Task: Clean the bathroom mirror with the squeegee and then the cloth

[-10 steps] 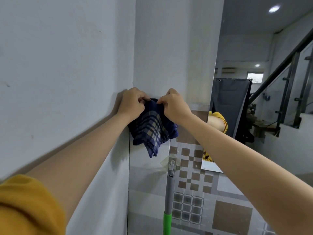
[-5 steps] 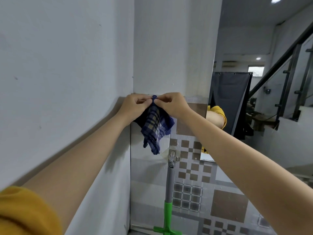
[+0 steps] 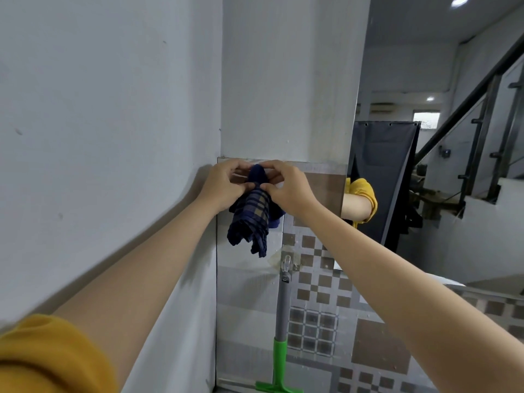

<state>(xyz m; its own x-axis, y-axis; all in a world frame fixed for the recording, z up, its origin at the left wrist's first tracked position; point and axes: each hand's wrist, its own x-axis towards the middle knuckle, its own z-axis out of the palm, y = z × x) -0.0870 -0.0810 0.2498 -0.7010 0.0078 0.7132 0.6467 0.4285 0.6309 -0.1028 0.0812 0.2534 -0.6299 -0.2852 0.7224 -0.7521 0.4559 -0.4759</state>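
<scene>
**Q:** What is shown, and where does the work stand?

**A:** A large wall mirror [image 3: 374, 154] is seen at right, with a yellow sleeve [image 3: 364, 191] reflected in it. Beside it, a grey-and-brown patterned tiled wall [image 3: 377, 347] is met by a plain white plaster wall [image 3: 113, 137]. A grey-handled squeegee with a green plastic blade [image 3: 282, 307] is hung against the tiles, untouched. A dark blue plaid cloth [image 3: 251, 219] is held up in the corner at the tiles' top edge, left of the mirror. Its bunched top is pinched by the left hand [image 3: 224, 185] and the right hand [image 3: 289, 188] together. The squeegee is carried by a small clear adhesive hook [image 3: 286, 263] near the cloth's dangling tail.

**Q:** Which step is judged to be in hand?

**A:** The cloth stage, it is thought, since the squeegee is parked. Whether the cloth is being unhooked or hung cannot be told, as its fastening is hidden. If it is being taken down, it must be freed, carried right to the glass and spread flat before wiping is begun.
</scene>
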